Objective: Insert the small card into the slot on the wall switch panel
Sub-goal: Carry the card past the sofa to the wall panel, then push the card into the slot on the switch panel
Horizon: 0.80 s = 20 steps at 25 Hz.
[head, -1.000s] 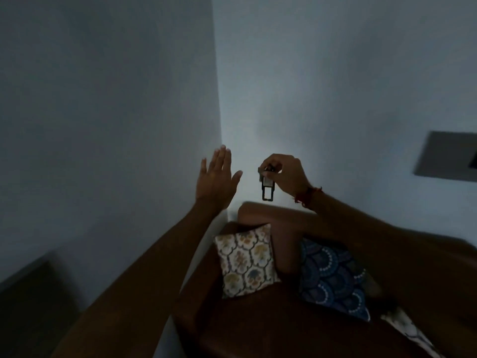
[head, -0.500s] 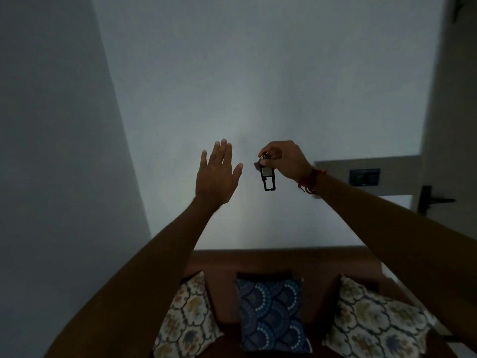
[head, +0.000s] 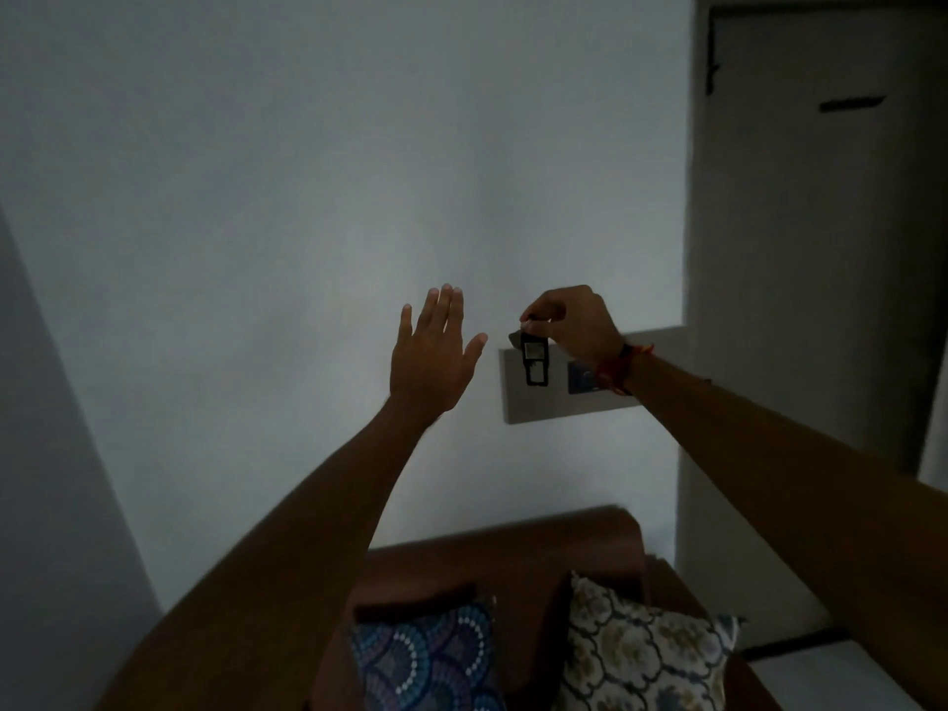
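Dark frame: the small black-framed card (head: 534, 362) with a pale upper window hangs straight down, its lower half an empty rectangular loop.
Card and grip: its top edge is pinched under the fingertips (head: 537, 317) of the right hand (head: 574, 320); the whole body of the card dangles below the hand, in front of the panel's left part.
Right hand: curled, knuckles up, thumb and fingers closed on the card's top; a red thread band (head: 623, 369) circles the wrist.
Left hand: the left hand (head: 433, 354) is raised with its back to the camera, fingers spread and straight, gripping nothing, just left of the card and apart from it.
Panel: a grey rectangular wall switch panel (head: 554, 402) sits on the pale wall (head: 308, 197); a darker bluish insert (head: 582, 377) shows partly behind the right wrist. The slot itself cannot be made out in the dim light.
Contact: whether the card touches the panel cannot be told.
Right edge: a dark door (head: 831, 223) stands beside the panel.
Below: a brown sofa (head: 513, 546) carries a blue scallop-patterned cushion (head: 426, 659) and a cream floral cushion (head: 641, 654) side by side.
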{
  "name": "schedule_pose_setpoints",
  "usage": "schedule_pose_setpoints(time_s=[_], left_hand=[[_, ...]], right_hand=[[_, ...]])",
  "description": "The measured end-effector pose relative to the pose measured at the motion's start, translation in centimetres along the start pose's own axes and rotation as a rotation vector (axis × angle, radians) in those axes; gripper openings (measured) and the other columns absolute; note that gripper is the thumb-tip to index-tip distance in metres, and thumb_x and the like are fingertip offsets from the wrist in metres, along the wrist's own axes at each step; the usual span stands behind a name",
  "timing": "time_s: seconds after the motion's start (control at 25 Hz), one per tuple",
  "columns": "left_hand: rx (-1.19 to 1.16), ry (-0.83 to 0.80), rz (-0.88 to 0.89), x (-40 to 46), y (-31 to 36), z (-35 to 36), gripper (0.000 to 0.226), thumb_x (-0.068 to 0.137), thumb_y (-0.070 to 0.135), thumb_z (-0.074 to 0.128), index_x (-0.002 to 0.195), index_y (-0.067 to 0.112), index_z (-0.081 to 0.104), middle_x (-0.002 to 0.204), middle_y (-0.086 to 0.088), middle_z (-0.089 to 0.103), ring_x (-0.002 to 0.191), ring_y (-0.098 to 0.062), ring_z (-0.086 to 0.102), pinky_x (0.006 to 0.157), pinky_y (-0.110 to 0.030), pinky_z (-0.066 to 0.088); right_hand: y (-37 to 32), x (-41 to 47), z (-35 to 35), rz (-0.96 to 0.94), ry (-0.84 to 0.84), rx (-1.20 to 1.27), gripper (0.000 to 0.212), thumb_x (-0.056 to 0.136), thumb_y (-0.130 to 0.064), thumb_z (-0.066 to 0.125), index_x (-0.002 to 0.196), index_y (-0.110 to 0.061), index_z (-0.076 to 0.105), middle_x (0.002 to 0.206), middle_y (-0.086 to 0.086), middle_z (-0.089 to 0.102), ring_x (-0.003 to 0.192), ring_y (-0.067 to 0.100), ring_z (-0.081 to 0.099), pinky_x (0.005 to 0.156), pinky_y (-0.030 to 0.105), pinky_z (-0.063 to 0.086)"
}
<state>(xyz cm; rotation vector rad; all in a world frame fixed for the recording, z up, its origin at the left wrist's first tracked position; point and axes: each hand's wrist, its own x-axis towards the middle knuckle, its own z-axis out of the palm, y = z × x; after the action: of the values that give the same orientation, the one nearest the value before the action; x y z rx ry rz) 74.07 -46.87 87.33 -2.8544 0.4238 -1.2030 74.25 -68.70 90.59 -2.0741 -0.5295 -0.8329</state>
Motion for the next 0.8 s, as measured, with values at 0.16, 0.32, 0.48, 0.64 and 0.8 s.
schedule_pose_setpoints(time_s=[0.16, 0.32, 0.48, 0.64, 0.8], left_hand=[[-0.057, 0.010, 0.041, 4.2, 3.3, 4.3, 0.071, 0.109, 0.052, 0.025, 0.164, 0.008, 0.012, 0.173, -0.011, 0.013, 0.162, -0.025, 0.009, 0.132, -0.052, 0.011], [-0.114, 0.029, 0.098, 8.8, 6.2, 9.3, 0.071, 0.109, 0.051, 0.025, 0.164, 0.008, 0.011, 0.173, -0.011, 0.013, 0.162, -0.025, 0.008, 0.132, -0.052, 0.010], [-0.187, 0.056, 0.105, 14.1, 8.3, 13.8, 0.071, 0.109, 0.051, 0.027, 0.164, 0.009, 0.013, 0.173, -0.012, 0.015, 0.162, -0.025, 0.010, 0.132, -0.051, 0.010], [-0.217, 0.065, 0.127, 18.4, 10.1, 18.9, 0.071, 0.109, 0.052, 0.028, 0.164, 0.009, 0.012, 0.173, -0.011, 0.013, 0.162, -0.025, 0.008, 0.132, -0.051, 0.009], [-0.231, 0.031, 0.120, 21.1, 11.5, 24.5, 0.071, 0.108, 0.051, 0.029, 0.164, 0.009, 0.012, 0.173, -0.011, 0.012, 0.162, -0.024, 0.007, 0.131, -0.050, 0.007]], right_hand=[[5.2, 1.3, -2.0, 0.043, 0.012, -0.038, 0.013, 0.078, -0.006, 0.077, 0.090, -0.003, 0.076, 0.088, 0.017, 0.077, 0.078, 0.019, 0.068, 0.073, 0.025, 0.053], [10.7, 3.1, -3.7, 0.085, 0.022, -0.093, 0.013, 0.078, -0.005, 0.077, 0.091, -0.002, 0.075, 0.089, 0.017, 0.076, 0.074, 0.014, 0.065, 0.070, 0.024, 0.052], [15.4, 6.6, -5.2, 0.138, 0.035, -0.142, 0.012, 0.078, -0.002, 0.075, 0.090, -0.003, 0.074, 0.085, 0.019, 0.075, 0.066, 0.010, 0.063, 0.066, 0.022, 0.053], [20.1, 10.1, -5.7, 0.158, 0.060, -0.158, 0.011, 0.079, -0.001, 0.074, 0.090, -0.003, 0.074, 0.085, 0.019, 0.075, 0.067, 0.016, 0.065, 0.070, 0.033, 0.056], [26.0, 12.1, -5.4, 0.166, 0.071, -0.186, 0.009, 0.079, -0.003, 0.074, 0.088, -0.004, 0.074, 0.077, 0.011, 0.072, 0.060, 0.006, 0.060, 0.067, 0.026, 0.052]])
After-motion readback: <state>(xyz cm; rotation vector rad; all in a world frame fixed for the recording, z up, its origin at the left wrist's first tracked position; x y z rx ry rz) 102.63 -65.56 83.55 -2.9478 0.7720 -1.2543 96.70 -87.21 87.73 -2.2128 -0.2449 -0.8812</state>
